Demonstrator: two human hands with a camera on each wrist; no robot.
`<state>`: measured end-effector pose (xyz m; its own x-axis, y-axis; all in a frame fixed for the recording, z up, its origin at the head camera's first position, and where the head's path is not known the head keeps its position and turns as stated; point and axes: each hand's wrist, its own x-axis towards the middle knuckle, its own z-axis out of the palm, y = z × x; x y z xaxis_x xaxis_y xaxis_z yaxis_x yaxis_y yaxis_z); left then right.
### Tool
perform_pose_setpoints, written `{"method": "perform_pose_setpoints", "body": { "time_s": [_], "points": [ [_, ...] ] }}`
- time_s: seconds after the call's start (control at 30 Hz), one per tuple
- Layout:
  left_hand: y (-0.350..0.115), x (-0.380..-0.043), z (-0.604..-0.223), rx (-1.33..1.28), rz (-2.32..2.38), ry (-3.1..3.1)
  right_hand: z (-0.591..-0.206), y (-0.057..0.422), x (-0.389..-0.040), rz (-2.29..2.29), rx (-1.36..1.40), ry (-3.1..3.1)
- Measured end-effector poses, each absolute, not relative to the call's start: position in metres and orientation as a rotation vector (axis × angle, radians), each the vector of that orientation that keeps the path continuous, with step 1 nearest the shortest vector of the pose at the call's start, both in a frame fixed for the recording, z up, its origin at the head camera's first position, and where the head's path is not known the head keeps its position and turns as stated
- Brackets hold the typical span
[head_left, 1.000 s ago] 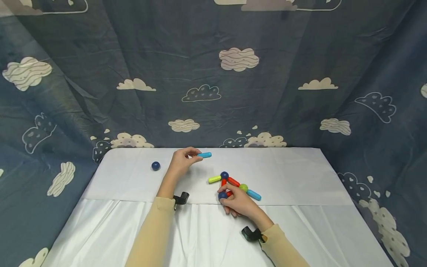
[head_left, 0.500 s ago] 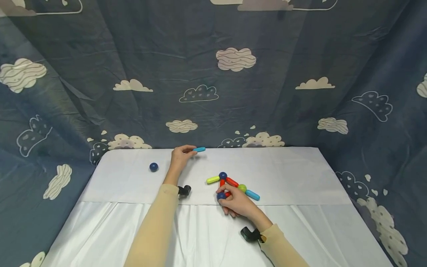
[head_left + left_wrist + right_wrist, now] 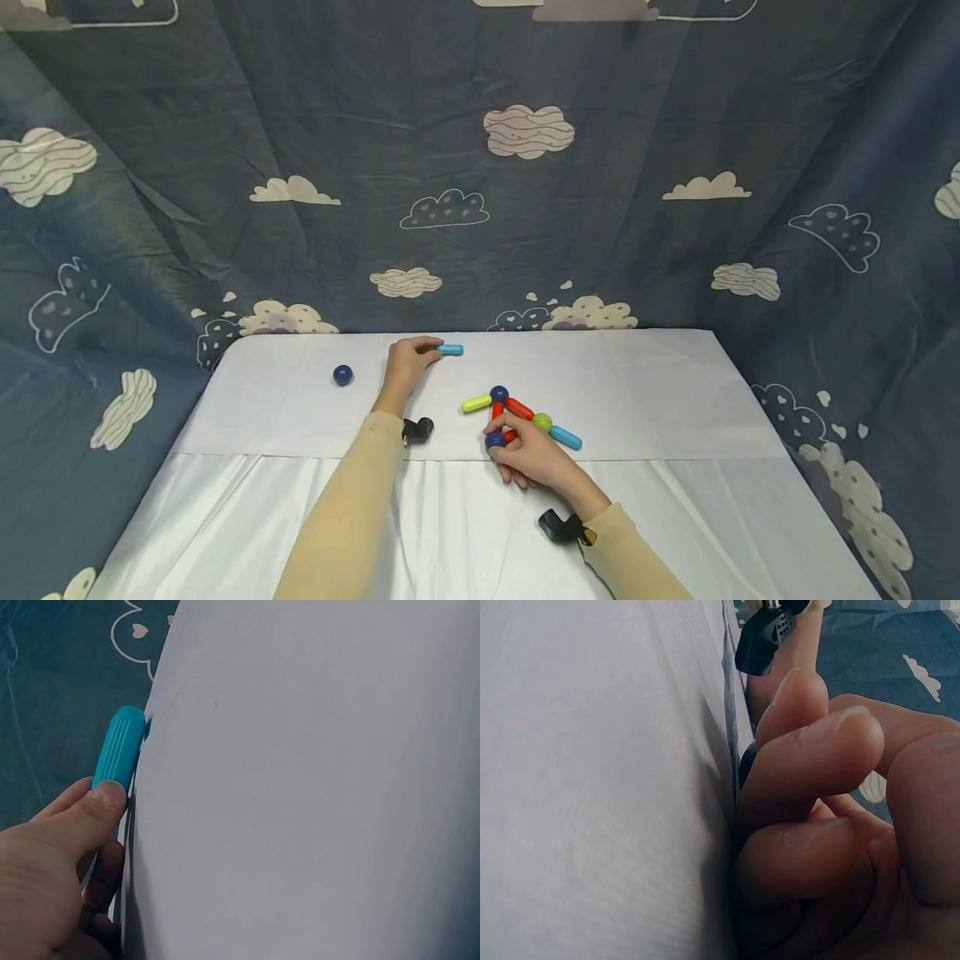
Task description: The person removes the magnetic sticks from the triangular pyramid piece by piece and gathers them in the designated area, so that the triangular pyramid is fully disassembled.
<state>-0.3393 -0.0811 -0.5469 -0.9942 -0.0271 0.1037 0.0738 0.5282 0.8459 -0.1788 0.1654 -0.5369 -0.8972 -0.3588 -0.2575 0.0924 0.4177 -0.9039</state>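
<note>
Near the table's far edge, my left hand [image 3: 407, 367] pinches one end of a light blue toy building stick [image 3: 451, 350] between thumb and fingers. Its grooved free end points right in the head view; the left wrist view shows this stick [image 3: 120, 746] close to the white surface. My right hand [image 3: 536, 454] holds a dark blue ball [image 3: 495, 441] with thumb and index finger. That ball belongs to a joined shape of red sticks [image 3: 519, 408], another dark blue ball [image 3: 499, 394], a green ball [image 3: 542, 422], a yellow-green stick [image 3: 477, 404] and a second light blue stick [image 3: 566, 437]. My right fingers partly cover it.
A loose dark blue ball [image 3: 342, 375] lies left of my left hand. The white cloth-covered table [image 3: 645, 392] ends at a dark blue cloud-print curtain [image 3: 600, 250]. Black wrist cameras [image 3: 417, 431] are strapped on both wrists.
My left hand first moves the light blue stick toward the far edge, then brings it slightly back and lower. The right hand and joined shape stay put; the head view shifts slightly.
</note>
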Motion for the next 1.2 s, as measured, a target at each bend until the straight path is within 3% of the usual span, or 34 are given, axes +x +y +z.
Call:
{"method": "perform_pose_setpoints", "body": {
  "time_s": [0.77,0.97,1.2],
  "points": [
    [-0.087,-0.330,-0.545,0.000,-1.587,-2.610,-0.538,0.164,-0.178,-1.470,-0.237,2.266],
    [-0.092,-0.319,-0.530,0.069,-1.719,-2.479,-0.538,0.163,-0.179,-1.471,-0.248,2.265],
    [-0.093,-0.290,-0.500,-0.073,-1.753,-2.274,-0.541,0.167,-0.181,-1.475,-0.241,2.267]
  ]
}}
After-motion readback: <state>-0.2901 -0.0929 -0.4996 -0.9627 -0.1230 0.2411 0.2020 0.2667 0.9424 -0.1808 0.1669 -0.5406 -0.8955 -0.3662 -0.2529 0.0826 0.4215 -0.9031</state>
